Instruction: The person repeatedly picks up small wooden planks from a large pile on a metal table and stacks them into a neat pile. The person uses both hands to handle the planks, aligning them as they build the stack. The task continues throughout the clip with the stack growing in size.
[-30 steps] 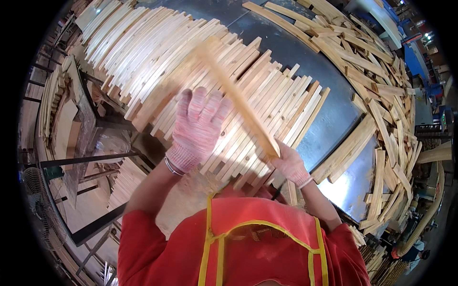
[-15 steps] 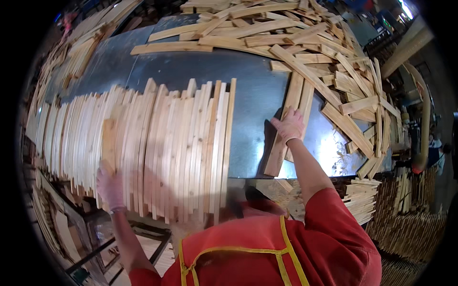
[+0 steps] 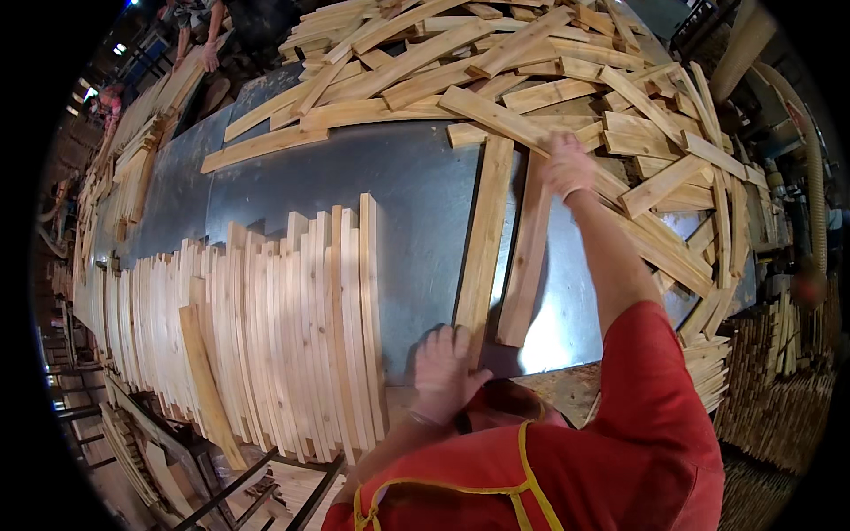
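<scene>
My left hand, in a pale glove, is closed at the near end of a wooden board, fingers on its left edge and thumb by the end. My right hand, gloved too and slightly blurred, has its fingers bent over a long slanting board at the edge of the loose pile. Below that hand, a second board lies roughly alongside the first, with a gap between. To the left, narrow boards stand packed in a long row. One loose board rests aslant on top of this row.
A jumbled pile of boards covers the table's far and right sides. The dark metal tabletop shows between row and pile. Stacked strips stand at the lower right. Another person's hands are at boards far left.
My left hand has left the board lying on the row and moved right. My right hand has moved away from me, toward the pile. The two boards beside it have spread apart.
</scene>
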`<state>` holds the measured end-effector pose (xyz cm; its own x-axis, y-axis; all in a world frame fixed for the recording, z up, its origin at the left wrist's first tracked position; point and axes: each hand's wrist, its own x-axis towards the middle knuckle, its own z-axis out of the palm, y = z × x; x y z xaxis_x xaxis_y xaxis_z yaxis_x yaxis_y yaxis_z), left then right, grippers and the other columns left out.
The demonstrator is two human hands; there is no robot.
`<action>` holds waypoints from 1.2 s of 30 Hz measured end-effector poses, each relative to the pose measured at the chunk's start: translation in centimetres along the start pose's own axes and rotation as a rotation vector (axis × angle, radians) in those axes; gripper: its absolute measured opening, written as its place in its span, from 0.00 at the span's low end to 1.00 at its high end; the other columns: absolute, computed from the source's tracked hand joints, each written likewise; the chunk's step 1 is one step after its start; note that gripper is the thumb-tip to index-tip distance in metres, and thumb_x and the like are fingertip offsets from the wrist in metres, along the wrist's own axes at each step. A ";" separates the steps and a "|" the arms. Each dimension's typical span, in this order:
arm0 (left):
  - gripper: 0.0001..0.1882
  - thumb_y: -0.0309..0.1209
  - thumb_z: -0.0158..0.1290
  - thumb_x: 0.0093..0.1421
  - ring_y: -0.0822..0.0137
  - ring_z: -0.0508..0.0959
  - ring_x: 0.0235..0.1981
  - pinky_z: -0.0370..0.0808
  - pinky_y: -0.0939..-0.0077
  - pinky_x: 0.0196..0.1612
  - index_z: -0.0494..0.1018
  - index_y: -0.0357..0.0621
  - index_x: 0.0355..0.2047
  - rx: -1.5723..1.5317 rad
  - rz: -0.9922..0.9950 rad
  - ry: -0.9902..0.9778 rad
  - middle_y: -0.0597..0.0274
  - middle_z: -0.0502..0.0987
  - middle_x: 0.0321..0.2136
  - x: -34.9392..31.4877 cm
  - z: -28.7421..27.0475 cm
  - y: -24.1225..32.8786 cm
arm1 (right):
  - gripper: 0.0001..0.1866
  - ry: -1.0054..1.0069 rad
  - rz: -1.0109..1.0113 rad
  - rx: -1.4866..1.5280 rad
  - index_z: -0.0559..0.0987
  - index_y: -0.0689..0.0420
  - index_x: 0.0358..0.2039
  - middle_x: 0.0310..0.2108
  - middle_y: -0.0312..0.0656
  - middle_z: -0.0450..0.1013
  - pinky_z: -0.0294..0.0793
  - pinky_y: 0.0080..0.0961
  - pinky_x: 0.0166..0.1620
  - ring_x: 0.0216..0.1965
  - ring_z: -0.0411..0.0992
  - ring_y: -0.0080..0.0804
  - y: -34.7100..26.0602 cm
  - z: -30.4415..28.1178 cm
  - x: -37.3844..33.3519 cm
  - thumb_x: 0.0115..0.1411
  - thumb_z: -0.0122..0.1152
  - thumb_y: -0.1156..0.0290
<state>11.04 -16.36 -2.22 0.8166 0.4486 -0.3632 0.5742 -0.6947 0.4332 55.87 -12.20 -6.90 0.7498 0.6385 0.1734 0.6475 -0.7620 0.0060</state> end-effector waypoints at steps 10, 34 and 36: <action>0.48 0.39 0.69 0.53 0.48 0.78 0.57 0.77 0.61 0.57 0.62 0.44 0.73 -0.299 -0.289 0.189 0.43 0.72 0.61 -5.2 3.3 -6.3 | 0.38 -0.381 -0.226 0.457 0.69 0.55 0.66 0.55 0.60 0.79 0.76 0.44 0.59 0.57 0.76 0.60 3.2 -4.4 -3.8 0.61 0.65 0.48; 0.45 0.47 0.64 0.56 0.45 0.59 0.73 0.59 0.48 0.73 0.64 0.47 0.72 0.137 -0.178 0.436 0.51 0.63 0.72 -17.4 4.5 -6.6 | 0.27 -0.270 -0.148 0.501 0.77 0.60 0.50 0.50 0.60 0.77 0.76 0.48 0.59 0.54 0.76 0.61 -7.9 -6.4 -21.9 0.61 0.63 0.50; 0.46 0.48 0.65 0.55 0.47 0.58 0.74 0.56 0.50 0.75 0.64 0.47 0.72 0.114 -0.118 0.324 0.52 0.62 0.72 -14.7 4.3 -4.2 | 0.25 -0.186 -0.013 0.449 0.75 0.61 0.48 0.47 0.62 0.77 0.77 0.51 0.56 0.50 0.76 0.64 -4.2 -4.8 -19.5 0.59 0.64 0.54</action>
<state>-3.64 -22.49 -2.25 0.7312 0.6720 -0.1170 0.6708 -0.6772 0.3024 37.88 -22.02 -5.58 0.7263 0.6874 -0.0034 0.6210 -0.6583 -0.4254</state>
